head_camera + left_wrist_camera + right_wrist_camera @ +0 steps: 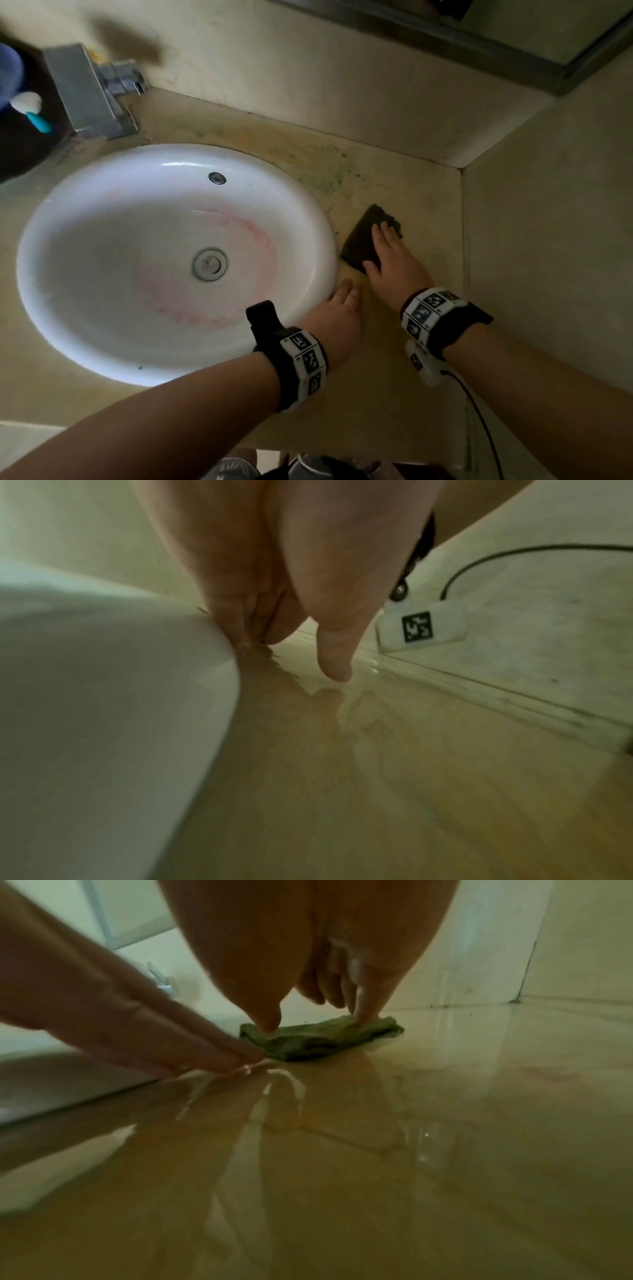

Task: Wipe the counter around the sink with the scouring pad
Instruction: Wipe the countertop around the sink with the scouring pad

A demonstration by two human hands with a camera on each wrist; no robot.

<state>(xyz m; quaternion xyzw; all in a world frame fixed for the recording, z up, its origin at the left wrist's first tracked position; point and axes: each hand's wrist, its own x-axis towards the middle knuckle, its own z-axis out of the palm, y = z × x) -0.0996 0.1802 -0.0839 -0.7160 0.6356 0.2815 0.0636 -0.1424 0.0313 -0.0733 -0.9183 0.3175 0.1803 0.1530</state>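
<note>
A dark green scouring pad (359,240) (318,1039) lies flat on the wet beige counter (421,202), just right of the round white sink (318,219). My right hand (390,263) presses down on the pad with straight, spread fingers; in the right wrist view its thumb and fingertips (366,1015) sit on the pad's top. My left hand (337,315) rests on the counter against the sink's rim (120,696), fingers straight (240,626), holding nothing. The left hand's fingers (178,1034) touch the counter close to the pad's near corner.
Green specks and yellowish stains (325,171) mark the counter behind the pad. A chrome faucet (89,89) stands at the back left, beside a white-and-blue brush (32,109). Walls (548,240) close the counter at the right and back. A cable (479,418) trails from my right wrist.
</note>
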